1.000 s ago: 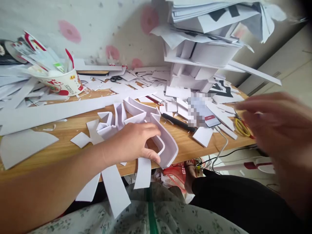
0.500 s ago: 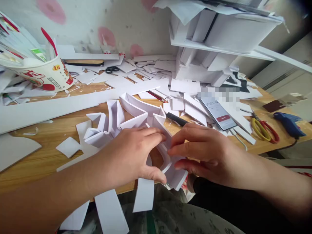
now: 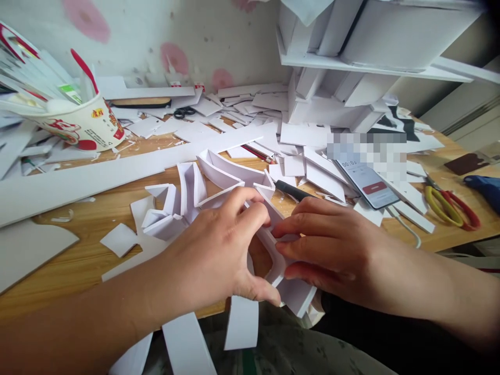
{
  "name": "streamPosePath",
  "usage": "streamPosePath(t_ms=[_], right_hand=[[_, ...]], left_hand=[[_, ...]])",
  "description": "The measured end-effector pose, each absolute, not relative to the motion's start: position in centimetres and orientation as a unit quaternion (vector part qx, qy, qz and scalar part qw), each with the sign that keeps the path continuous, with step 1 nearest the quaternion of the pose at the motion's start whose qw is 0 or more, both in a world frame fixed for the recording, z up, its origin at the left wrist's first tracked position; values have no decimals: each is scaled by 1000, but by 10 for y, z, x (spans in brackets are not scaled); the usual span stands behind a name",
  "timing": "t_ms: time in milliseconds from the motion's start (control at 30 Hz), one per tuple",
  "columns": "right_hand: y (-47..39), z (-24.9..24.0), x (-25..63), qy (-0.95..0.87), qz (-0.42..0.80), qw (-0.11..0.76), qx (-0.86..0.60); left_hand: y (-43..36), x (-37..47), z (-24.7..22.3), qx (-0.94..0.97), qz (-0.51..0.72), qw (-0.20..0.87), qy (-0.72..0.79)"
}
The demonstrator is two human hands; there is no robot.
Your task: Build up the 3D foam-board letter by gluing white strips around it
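Observation:
A white foam-board shape with upright strip walls point(image 3: 299, 296) lies at the front of the table, part of it over the edge. My left hand point(image 3: 230, 245) curls around its inner curved strip point(image 3: 276, 263), index finger bent at the far side and thumb at the near end. From the right, my right hand point(image 3: 332, 245) has its fingertips closed on the outer wall; the exact contact is partly hidden by the fingers. Beyond my left hand sit more walled foam-board pieces point(image 3: 222, 174), joined in angular and curved outlines, and a smaller angular one point(image 3: 166, 205).
Board scraps point(image 3: 242, 109) cover the back. A paper cup point(image 3: 89, 125) of tools stands left beside a long strip point(image 3: 97, 172). At right are a phone point(image 3: 369, 182) with a cable, scissors point(image 3: 449, 205), a blue tool point(image 3: 484, 190) and a white board model point(image 3: 332, 112). A black-handled tool point(image 3: 292, 191) lies centrally.
The view has shifted, so most things sit a little further right. My left index finger has bent more over the strip. My right hand keeps its hold on the outer wall.

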State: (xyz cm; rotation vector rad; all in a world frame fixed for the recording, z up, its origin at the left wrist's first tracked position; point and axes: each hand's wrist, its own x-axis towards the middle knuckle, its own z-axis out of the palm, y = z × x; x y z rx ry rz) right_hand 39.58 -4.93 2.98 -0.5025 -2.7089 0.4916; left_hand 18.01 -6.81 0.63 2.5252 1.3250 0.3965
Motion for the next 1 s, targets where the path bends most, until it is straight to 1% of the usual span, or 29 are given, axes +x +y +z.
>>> streamPosePath(t_ms=[233, 533, 633, 733, 1000], right_hand=[[-53, 31, 396, -960, 149, 153, -179], [-53, 30, 391, -958, 136, 146, -204], [-55, 30, 387, -959, 119, 159, -204], [-57, 30, 382, -956, 113, 173, -208], [-57, 28, 380, -955, 123, 178, -201]], left_hand=[[-66, 181, 12, 869, 94, 186, 448], [-66, 181, 11, 881, 131, 170, 421], [-66, 181, 10, 881, 139, 172, 419], [-66, 182, 10, 877, 137, 179, 425], [-64, 182, 10, 872, 132, 192, 431]])
